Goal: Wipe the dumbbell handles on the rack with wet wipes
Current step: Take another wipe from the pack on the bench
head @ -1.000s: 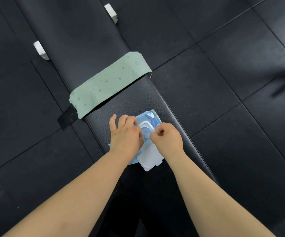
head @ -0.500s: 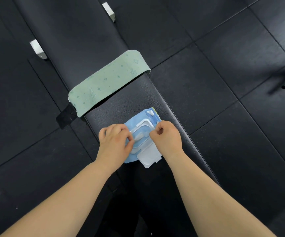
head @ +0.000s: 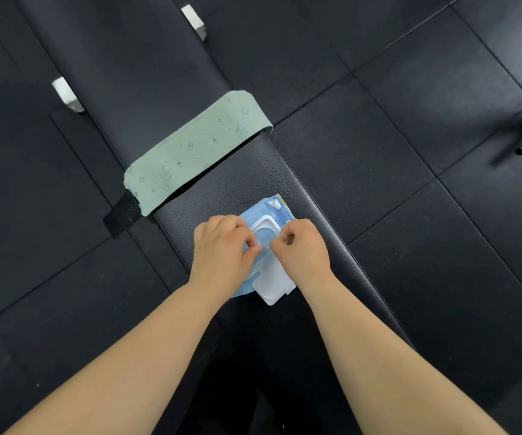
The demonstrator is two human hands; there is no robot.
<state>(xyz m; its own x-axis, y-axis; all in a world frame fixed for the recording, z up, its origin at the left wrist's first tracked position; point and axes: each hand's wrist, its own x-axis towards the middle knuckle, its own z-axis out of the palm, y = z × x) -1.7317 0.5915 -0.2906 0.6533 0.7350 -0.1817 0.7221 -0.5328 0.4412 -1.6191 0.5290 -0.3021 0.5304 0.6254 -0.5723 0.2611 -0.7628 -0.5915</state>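
the wipes pack (head: 280, 211) lies on the surface (head: 237, 183) under both hands, its white lid (head: 275, 285) flipped open toward our wrists. our left hand (head: 222, 249) grips the pack, fingers curled. our right hand (head: 300, 246) is pinched at the opening, but we cannot tell if it has a wipe. we should pin the pack flat and draw one sheet up slowly.

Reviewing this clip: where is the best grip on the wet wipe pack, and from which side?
Grip the wet wipe pack by its blue left edge, coming from above: it lies flat on the bench with its white lid flipped open at the near end, so the opening stays free.
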